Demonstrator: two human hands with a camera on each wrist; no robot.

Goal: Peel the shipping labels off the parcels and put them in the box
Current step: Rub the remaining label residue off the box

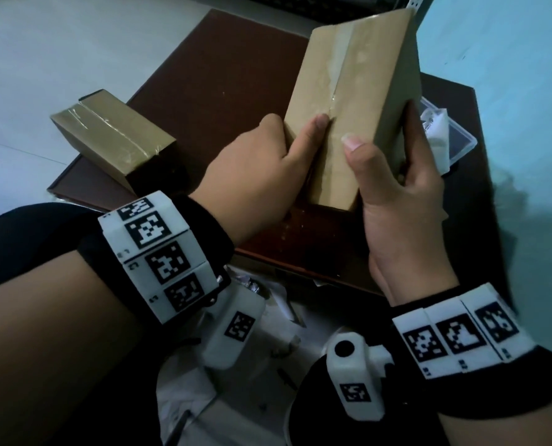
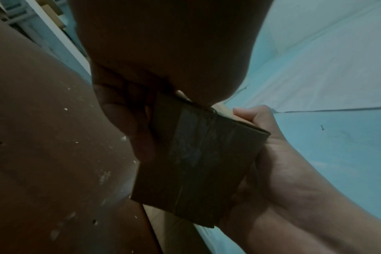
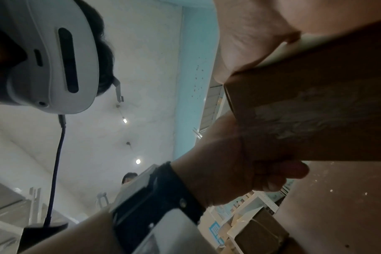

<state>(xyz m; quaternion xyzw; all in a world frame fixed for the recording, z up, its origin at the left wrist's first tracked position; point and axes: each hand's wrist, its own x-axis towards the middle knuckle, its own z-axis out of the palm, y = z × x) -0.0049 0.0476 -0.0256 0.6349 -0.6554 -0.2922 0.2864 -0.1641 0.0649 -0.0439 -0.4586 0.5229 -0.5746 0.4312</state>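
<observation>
A tall brown cardboard parcel (image 1: 355, 101) with a clear tape seam is held tilted above the dark brown tabletop (image 1: 223, 75). My left hand (image 1: 268, 175) grips its lower left side, thumb lying on the front face. My right hand (image 1: 397, 201) grips its lower right corner, thumb on the front, fingers round the right side. In the left wrist view the parcel's taped end (image 2: 198, 161) faces the camera, my right hand (image 2: 278, 163) beside it. The right wrist view shows the parcel (image 3: 315, 106) and my left hand (image 3: 239, 171) under it. No label shows on the visible faces.
A second taped parcel (image 1: 113, 136) lies at the table's left edge. A clear plastic box (image 1: 451, 136) with crumpled white paper sits behind my right hand. White paper scraps (image 1: 268, 317) lie below the table's near edge. Another person (image 3: 128, 177) stands far off.
</observation>
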